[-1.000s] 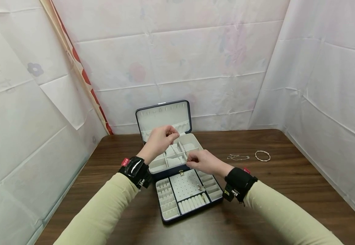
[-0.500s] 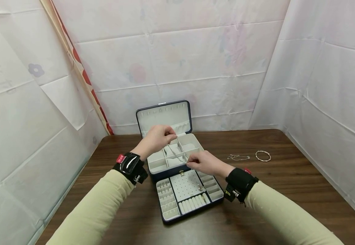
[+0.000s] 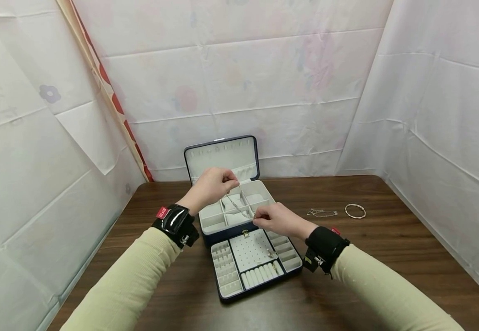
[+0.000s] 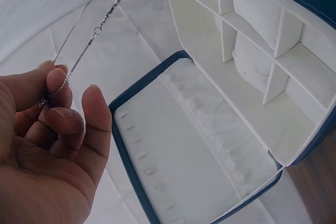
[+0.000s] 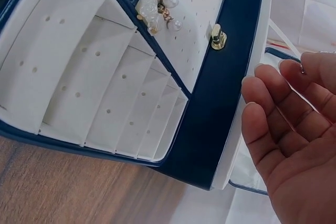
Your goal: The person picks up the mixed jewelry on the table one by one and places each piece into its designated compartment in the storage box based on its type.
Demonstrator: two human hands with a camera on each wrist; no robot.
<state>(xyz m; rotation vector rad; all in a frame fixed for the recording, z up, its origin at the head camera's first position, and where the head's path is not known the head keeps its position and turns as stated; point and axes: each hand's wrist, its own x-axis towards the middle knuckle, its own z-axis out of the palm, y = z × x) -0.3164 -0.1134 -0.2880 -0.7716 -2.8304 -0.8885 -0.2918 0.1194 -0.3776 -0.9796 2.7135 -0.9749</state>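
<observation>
My left hand [image 3: 216, 185] is above the back compartments of a navy jewelry box [image 3: 219, 235], pinching one end of a thin silver chain [image 3: 236, 206] between thumb and fingers. Two strands of the chain run down from it toward my right hand [image 3: 278, 217], which pinches the other end near the box's front wall. In the left wrist view, small rings and links show along the chain [image 4: 81, 51]. A tiny bit of metal shows at the right fingertips [image 5: 303, 70] in the right wrist view. Whether it is a necklace or a bracelet I cannot tell.
The box lid [image 3: 222, 158] stands raised behind. In front, a fold-out tray [image 3: 250, 250] has small compartments, ring rolls and pearl earrings [image 5: 164, 11]. Another silver chain [image 3: 322, 213] and a bangle [image 3: 355, 211] lie on the wooden table [image 3: 388, 257] to the right.
Over the first half second my left hand shifted slightly left, drawing the chain farther from the right hand. Since then both hands have stayed almost still.
</observation>
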